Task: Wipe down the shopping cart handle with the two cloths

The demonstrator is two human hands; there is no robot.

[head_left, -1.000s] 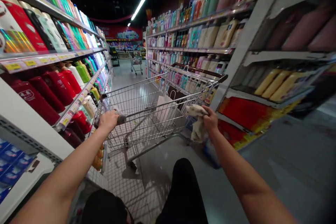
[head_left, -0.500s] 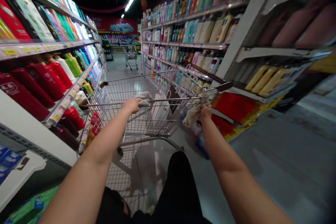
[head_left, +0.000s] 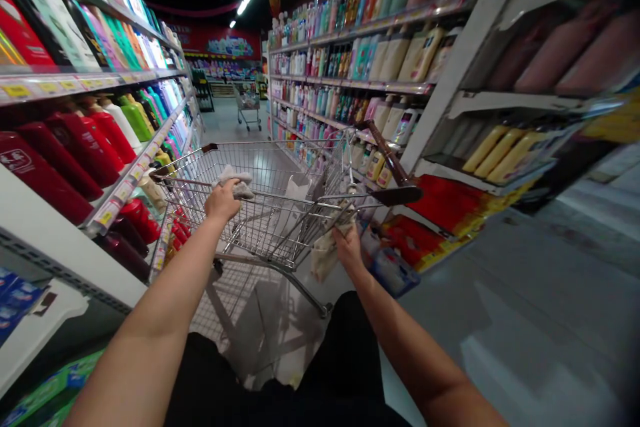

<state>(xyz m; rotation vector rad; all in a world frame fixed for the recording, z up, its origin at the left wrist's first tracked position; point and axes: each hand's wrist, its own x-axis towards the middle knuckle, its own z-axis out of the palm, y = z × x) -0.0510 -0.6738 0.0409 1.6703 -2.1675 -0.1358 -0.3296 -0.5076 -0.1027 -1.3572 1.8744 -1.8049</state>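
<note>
A metal shopping cart stands turned sideways in front of me. My left hand is closed round a light grey cloth on the cart's near top rail. Lower and to the right, my right hand grips a beige cloth against the cart's end, below the brown handle. Part of that cloth hangs down below the fingers. Inside the basket, a white bag-like object shows through the wires.
Shelves of bottles run close along the left. A second bottle rack lines the right side, with a blue container on the floor by it. Another cart stands farther down the aisle.
Both hands have shifted left, the right one also downward, each still with its cloth. The cart has turned, and its handle end has swung closer to me.
</note>
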